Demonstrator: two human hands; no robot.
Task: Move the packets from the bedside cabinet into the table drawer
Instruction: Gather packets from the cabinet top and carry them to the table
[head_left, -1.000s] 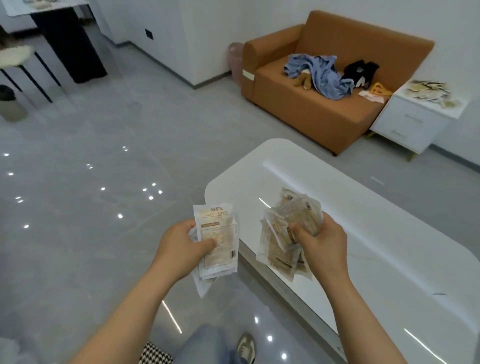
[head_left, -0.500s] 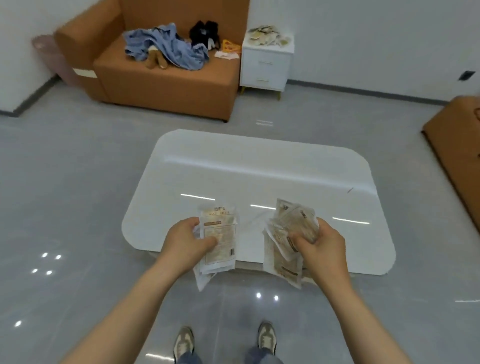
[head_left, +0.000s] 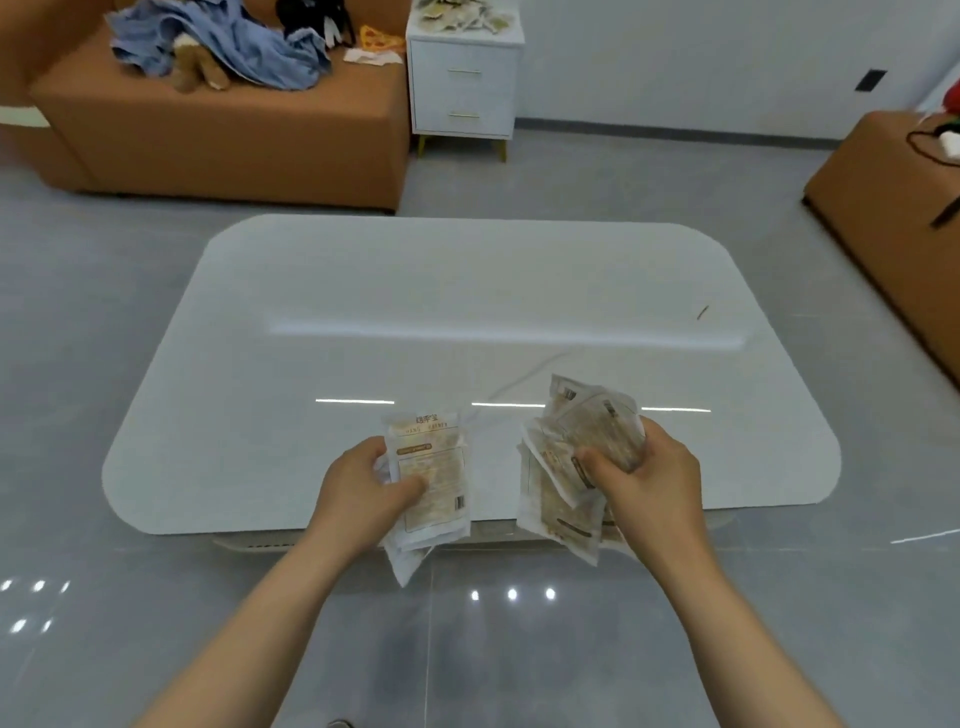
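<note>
My left hand (head_left: 363, 493) grips a flat stack of white and tan packets (head_left: 434, 478), held upright over the near edge of the white table (head_left: 467, 312). To its right, my right hand (head_left: 649, 483) clutches a looser bunch of packets (head_left: 566, 467), fanned and crumpled. More packets (head_left: 462, 15) lie piled on top of the white bedside cabinet (head_left: 462, 88) at the back, beside the sofa. Under the table's near edge a pale strip of the table's underframe (head_left: 249, 543) shows; I cannot tell where the drawer is.
An orange sofa (head_left: 218, 119) with blue clothes and a soft toy stands at the back left. Another orange seat (head_left: 883, 208) is at the right. Grey glossy floor surrounds the table.
The view has swung so the table is square in front of me and closer. Both hands keep their packets in the same grip.
</note>
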